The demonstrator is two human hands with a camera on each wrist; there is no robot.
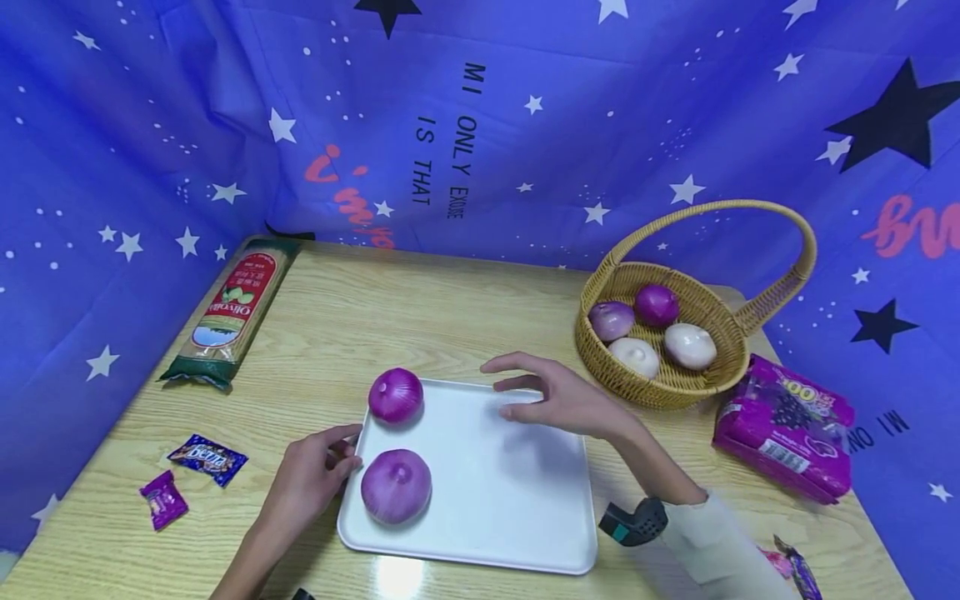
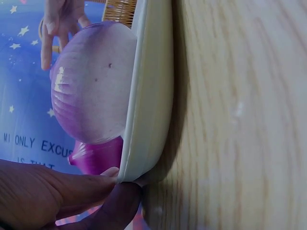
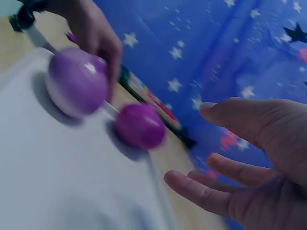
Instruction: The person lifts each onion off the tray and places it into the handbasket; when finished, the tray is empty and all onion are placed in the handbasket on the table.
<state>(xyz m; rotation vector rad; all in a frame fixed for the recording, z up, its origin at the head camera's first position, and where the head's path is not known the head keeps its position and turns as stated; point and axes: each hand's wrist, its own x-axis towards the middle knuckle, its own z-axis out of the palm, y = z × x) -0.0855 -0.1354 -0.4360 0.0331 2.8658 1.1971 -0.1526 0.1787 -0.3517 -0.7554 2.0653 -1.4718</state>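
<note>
Left hand (image 1: 311, 473) pinches the tray (image 1: 510, 492) edge; right hand (image 1: 561, 398) above it, empty, fingers apart. Two onions (image 1: 397, 488) sit along the tray's left side; tilting it could roll them off.

The tray (image 1: 510, 500) at the left fingers (image 1: 341, 435) looks like smooth, nearly matt plastic. Just beside those fingers, the larger onion (image 1: 396, 492) has glossy, finely ribbed skin; the smaller onion (image 1: 395, 398), slightly beyond them, shines too. Below the fingers the bench (image 1: 390, 317) has a wood-grain surface, smooth enough to throw a bright reflection. Beyond the right fingers (image 1: 525, 362), the basket (image 1: 652, 393) is rough woven wicker. Left of the left fingers, the candy wrappers (image 1: 208, 458) and, farther off, the noodle packet (image 1: 232, 308) look like shiny plastic film. Behind all the fingers hangs a creased cloth backdrop (image 1: 555, 150); the sleeve (image 1: 720, 542) below the right fingers is matt fabric.
</note>
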